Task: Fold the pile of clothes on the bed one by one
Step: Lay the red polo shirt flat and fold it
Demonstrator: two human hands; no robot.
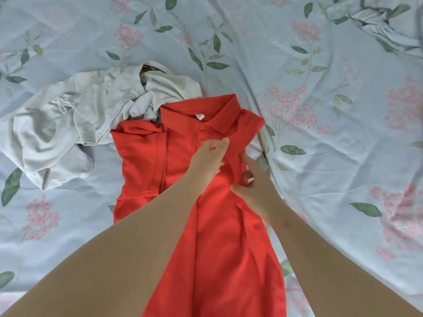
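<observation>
Red polo shirt (219, 236) lies flat on the flowery bed sheet (320, 156). The side of the shirt next to the white pile (68, 124) is already folded in. The left hand (209, 157) presses flat on the shirt's chest, fingers straight. The right hand (254, 188) pinches the shirt's other side, I think to fold it in. The crumpled pile touches the shirt's collar and is not folded yet, so most of the job is left.
</observation>
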